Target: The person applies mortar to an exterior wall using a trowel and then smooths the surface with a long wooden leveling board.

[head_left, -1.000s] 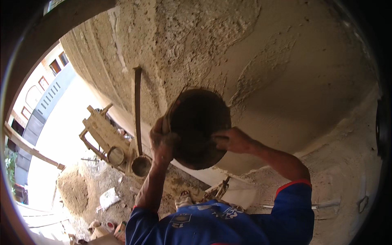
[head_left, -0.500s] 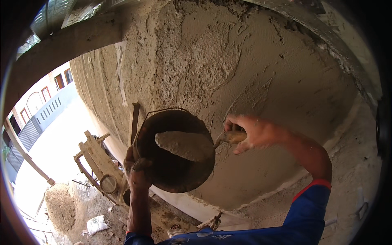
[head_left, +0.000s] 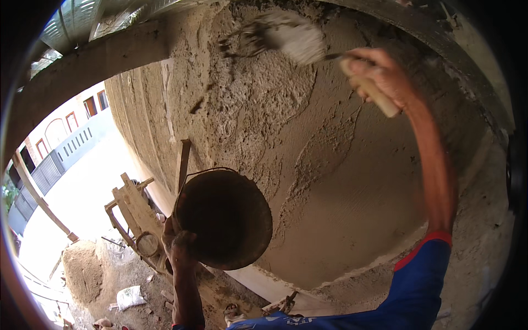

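Note:
My right hand (head_left: 379, 77) is raised high in front of the wall, closed around the wooden handle of a trowel (head_left: 297, 41). The trowel's blade is smeared by motion near the top of the wall, with grey mortar (head_left: 247, 36) flying or spreading at its left. Below, my left hand (head_left: 180, 242) grips the left rim of a dark round bucket (head_left: 264, 220), tilted so that its shadowed inside shows. The wall (head_left: 357, 198) bears wet plaster, rough at upper middle and smoother to the right.
At the left stand a wooden frame (head_left: 132, 212) and an upright wooden batten (head_left: 182, 165) by the wall. A sand heap (head_left: 82, 267) and a white bag (head_left: 130, 297) lie on the ground below. A concrete beam (head_left: 99, 69) crosses the upper left.
My right hand has swung up and away from the bucket, carrying the mortar-loaded trowel to the upper wall. The bucket in my left hand has shifted slightly down and left.

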